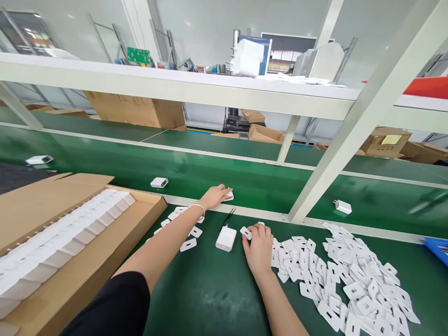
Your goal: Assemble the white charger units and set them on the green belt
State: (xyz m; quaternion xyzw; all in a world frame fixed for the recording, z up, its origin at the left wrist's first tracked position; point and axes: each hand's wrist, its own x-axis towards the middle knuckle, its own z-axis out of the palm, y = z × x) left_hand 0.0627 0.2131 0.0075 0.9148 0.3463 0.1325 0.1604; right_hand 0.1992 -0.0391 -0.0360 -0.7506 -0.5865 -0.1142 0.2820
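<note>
My left hand [213, 196], with a thin white bracelet at its wrist, reaches over the bench's rail to the green belt. Its fingers are closed on a white charger [229, 196], partly hidden by them. Between thumb and fingers of my right hand [259, 249] is a small white slotted plate [245, 232]. Another white charger [226, 238] lies on the green bench between my hands, with black tweezers [228, 217] just behind it. Several loose plates [189, 245] lie beside my left forearm, and a large heap of plates [364, 280] spreads to the right of my right hand.
An open cardboard box [140, 219] with rows of white pieces stands at left. More chargers sit on the green belt [196, 175], one [159, 182] left and one [343, 206] right. A slanted white post [336, 163] rises behind the bench; a blue tray [437, 249] is at far right.
</note>
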